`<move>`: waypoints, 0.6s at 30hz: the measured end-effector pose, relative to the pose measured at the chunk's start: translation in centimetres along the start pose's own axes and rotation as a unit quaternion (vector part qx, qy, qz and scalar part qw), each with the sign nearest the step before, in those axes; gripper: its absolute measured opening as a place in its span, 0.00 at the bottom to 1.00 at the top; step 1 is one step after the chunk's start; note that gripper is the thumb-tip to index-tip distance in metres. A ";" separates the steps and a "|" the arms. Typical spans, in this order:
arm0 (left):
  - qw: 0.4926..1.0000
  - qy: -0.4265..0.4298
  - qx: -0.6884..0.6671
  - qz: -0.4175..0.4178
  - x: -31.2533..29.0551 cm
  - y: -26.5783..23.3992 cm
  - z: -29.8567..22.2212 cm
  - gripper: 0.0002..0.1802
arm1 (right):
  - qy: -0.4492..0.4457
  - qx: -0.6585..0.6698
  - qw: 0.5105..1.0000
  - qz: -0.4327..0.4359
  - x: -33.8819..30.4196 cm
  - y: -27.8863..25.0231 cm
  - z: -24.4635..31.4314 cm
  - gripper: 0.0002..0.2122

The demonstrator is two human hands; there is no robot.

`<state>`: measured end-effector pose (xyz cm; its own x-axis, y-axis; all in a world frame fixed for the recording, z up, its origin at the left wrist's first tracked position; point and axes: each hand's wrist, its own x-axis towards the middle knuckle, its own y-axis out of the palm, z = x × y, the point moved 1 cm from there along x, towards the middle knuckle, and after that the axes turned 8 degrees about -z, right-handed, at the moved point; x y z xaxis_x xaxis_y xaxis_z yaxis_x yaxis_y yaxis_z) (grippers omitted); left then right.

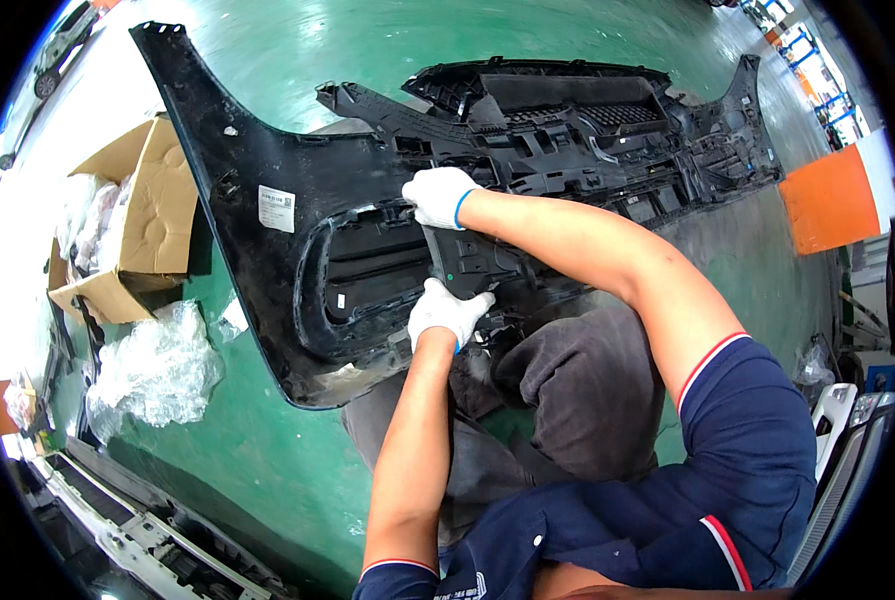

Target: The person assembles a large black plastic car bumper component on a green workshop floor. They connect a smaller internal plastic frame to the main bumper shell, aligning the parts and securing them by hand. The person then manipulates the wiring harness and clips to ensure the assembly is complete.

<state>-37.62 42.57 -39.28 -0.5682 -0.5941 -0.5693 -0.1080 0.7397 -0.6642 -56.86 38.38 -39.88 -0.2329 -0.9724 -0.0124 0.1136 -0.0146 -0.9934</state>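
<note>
A large black plastic car bumper [258, 170] lies inside-up on the green floor, across my lap. Both my hands wear white gloves. My right hand [440, 196] presses on the upper edge of a black insert piece [465, 262] set beside a rectangular opening [373, 268] in the bumper. My left hand [446, 313] grips the lower edge of the same piece, fingers curled around it. The grille section [568, 110] of the bumper stretches away to the right.
An open cardboard box [133, 215] with clear plastic wrap stands at the left, and crumpled plastic film [158, 368] lies below it. A white part [138, 535] sits at the lower left. An orange panel [830, 200] stands at the right.
</note>
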 end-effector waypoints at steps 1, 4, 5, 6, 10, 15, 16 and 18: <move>1.000 0.000 0.003 0.004 0.1 0.1 0.0 0.51 | -0.025 -0.018 1.000 -0.007 -0.1 -0.1 0.0 0.09; 1.000 -0.008 0.001 0.027 0.2 -0.5 -0.1 0.54 | -0.061 -0.050 0.996 -0.049 0.1 -0.2 0.4 0.08; 0.999 -0.008 -0.005 0.033 0.3 -0.6 0.0 0.56 | -0.080 -0.088 0.991 -0.054 0.0 -0.3 0.5 0.08; 0.999 -0.009 -0.012 0.039 0.4 -0.7 0.1 0.58 | -0.092 -0.095 0.989 -0.073 0.0 -0.7 0.9 0.09; 0.999 -0.012 -0.022 0.044 0.5 -0.8 0.3 0.61 | -0.086 -0.098 0.988 -0.083 0.1 -1.2 0.4 0.15; 0.998 -0.007 -0.027 0.058 0.7 -1.0 0.3 0.59 | -0.058 -0.034 0.998 -0.010 1.0 -0.7 -0.7 0.18; 0.998 -0.007 -0.039 0.051 0.7 -0.9 0.3 0.59 | -0.060 -0.025 0.998 -0.009 1.1 -0.5 -0.8 0.19; 0.997 -0.006 -0.061 0.036 0.7 -1.0 0.7 0.59 | -0.074 -0.022 0.997 0.010 1.6 -0.5 -0.8 0.19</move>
<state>-37.31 41.18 -39.37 -0.5683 -0.5411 -0.6199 -0.1658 0.8132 -0.5579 -58.03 37.03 -39.49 -0.0852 -0.9962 -0.0180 0.0731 0.0118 -0.9973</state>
